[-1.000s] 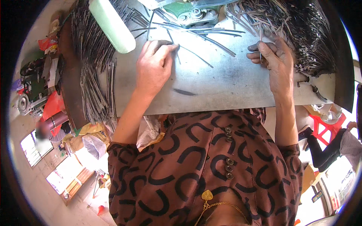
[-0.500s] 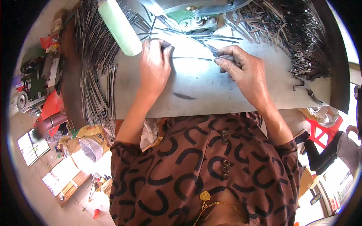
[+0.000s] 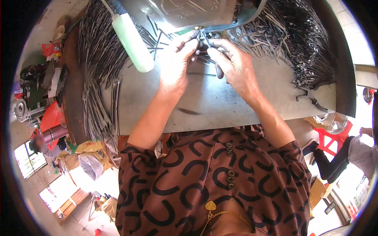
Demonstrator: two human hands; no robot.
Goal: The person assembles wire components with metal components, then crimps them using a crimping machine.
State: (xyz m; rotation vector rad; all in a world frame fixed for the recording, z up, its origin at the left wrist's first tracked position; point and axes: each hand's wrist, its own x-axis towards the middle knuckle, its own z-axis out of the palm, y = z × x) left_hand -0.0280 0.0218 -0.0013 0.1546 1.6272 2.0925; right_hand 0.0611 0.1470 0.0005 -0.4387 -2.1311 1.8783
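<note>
Left hand (image 3: 179, 61), fingers bunched, contents unclear, and right hand (image 3: 232, 63), pinching a slim dark piece (image 3: 206, 39), now stand drawn together near the near edge of the metal housing (image 3: 193, 13), the piece between them there, so the handling apparently shifts toward that edge.

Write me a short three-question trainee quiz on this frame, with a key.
1. Which grips the slender dark-ended tool: the left hand or the right hand?

2. True or false: the plier-like tool lies on the right side of the metal table.

3. Multiple choice: what is heaped along the table's left side?
A) white cups
B) thin dark strips
C) wooden blocks

Key:
1. The right hand.
2. True.
3. B.
</note>
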